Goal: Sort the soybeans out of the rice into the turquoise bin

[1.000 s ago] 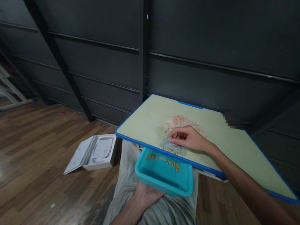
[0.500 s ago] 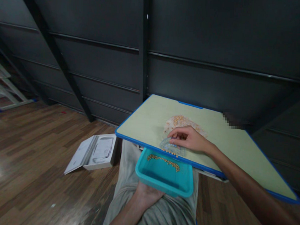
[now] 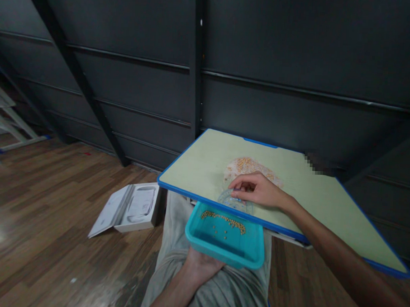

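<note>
My right hand (image 3: 257, 190) pinches a clear protractor (image 3: 228, 199) that lies at the front edge of the pale green table (image 3: 194, 164). Behind my fingers, round tan beans (image 3: 244, 163) lie mixed with white grains (image 3: 231, 170) in a loose pile. Just below the table edge, my left hand (image 3: 203, 262) holds a turquoise tray (image 3: 221, 251) from underneath, its fingers hidden by the tray. Along the tray's far side runs a band of beans (image 3: 234, 222), with a few single ones nearer its middle.
An open white box (image 3: 139, 207) stands on the wooden floor (image 3: 60, 201) to the left. Dark wall panels (image 3: 143, 83) rise behind the table. At far left is a light metal frame (image 3: 12, 122). My legs (image 3: 174, 224) are beneath the tray.
The beans that lay on the table edge in front of the protractor have dropped into the tray, where several now lie scattered. Both hands stay nearly where they were.
</note>
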Motion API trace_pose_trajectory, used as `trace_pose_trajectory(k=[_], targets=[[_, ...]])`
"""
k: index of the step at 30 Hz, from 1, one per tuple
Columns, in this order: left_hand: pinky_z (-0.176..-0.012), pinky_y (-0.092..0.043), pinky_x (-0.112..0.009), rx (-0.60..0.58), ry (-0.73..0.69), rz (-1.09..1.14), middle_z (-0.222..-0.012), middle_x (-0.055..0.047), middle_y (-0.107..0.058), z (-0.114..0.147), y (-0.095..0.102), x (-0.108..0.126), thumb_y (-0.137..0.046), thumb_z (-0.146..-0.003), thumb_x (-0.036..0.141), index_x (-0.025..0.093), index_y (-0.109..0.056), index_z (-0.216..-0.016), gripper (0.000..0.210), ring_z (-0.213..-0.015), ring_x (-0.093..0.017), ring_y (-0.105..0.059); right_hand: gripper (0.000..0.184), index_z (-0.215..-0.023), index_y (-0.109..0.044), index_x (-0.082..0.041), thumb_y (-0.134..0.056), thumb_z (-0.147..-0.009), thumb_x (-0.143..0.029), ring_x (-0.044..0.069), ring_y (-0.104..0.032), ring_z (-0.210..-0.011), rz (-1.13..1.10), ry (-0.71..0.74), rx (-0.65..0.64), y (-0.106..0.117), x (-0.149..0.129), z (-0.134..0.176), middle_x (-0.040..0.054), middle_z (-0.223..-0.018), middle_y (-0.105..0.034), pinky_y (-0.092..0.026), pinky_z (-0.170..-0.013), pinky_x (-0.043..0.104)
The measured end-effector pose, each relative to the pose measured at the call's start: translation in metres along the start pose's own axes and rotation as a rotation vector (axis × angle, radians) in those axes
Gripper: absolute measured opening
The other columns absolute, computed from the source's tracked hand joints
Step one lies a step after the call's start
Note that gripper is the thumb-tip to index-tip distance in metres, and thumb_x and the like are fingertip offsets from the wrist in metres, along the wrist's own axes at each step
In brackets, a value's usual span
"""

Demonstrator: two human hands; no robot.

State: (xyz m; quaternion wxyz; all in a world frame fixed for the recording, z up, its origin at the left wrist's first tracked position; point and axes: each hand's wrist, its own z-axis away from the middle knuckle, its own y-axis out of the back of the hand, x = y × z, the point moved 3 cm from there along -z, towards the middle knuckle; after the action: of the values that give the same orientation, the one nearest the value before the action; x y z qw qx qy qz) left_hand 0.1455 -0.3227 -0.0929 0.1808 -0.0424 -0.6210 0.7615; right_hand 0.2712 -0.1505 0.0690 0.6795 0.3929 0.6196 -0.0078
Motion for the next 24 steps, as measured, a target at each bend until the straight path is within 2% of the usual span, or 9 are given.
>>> trace_pose_trajectory(k=[5, 10, 17, 24], targets=[[-0.141, -0.052, -0.067, 0.000, 0.020, 0.028, -0.151, -0.014, -0.091, -0.003, 0.021, 0.000, -0.073, -0.112, 0.043, 0.032, -0.080, -0.164, 0.053, -0.155, -0.044, -0.078, 0.021, -0.111, -0.092, -0.024, -0.090, -0.103, -0.043, 0.018, -0.062, -0.073, 0.103, 0.045, 0.080, 0.003, 0.004, -0.002, 0.0011, -0.081, -0.076, -0.049, -0.069, 0.033], [-0.139, -0.054, -0.063, -0.030, 0.017, -0.018, -0.139, -0.014, -0.095, -0.006, 0.039, 0.000, -0.068, -0.115, 0.034, 0.030, -0.084, -0.158, 0.047, -0.154, -0.041, -0.079, 0.016, -0.114, -0.092, -0.024, -0.084, -0.106, -0.035, 0.019, -0.063, -0.075, 0.249, 0.083, 0.179, 0.010, 0.006, -0.003, 0.0013, -0.084, -0.077, -0.049, -0.073, 0.033], [-0.137, -0.055, -0.063, -0.013, 0.018, -0.062, -0.146, -0.012, -0.094, -0.005, 0.039, 0.001, -0.066, -0.117, 0.036, 0.032, -0.080, -0.164, 0.049, -0.154, -0.040, -0.079, 0.014, -0.111, -0.091, -0.023, -0.080, -0.106, -0.030, 0.017, -0.059, -0.069, 0.330, 0.087, 0.256, 0.016, 0.004, -0.004, 0.0004, -0.081, -0.076, -0.046, -0.070, 0.033], [-0.139, -0.055, -0.056, -0.017, 0.005, -0.073, -0.144, -0.013, -0.094, -0.004, 0.040, 0.001, -0.071, -0.116, 0.036, 0.028, -0.072, -0.171, 0.056, -0.151, -0.035, -0.081, 0.010, -0.106, -0.090, -0.023, -0.081, -0.102, -0.024, 0.018, -0.062, -0.069, 0.370, 0.037, 0.317, 0.020, 0.005, -0.005, -0.0002, -0.077, -0.075, -0.047, -0.070, 0.033]])
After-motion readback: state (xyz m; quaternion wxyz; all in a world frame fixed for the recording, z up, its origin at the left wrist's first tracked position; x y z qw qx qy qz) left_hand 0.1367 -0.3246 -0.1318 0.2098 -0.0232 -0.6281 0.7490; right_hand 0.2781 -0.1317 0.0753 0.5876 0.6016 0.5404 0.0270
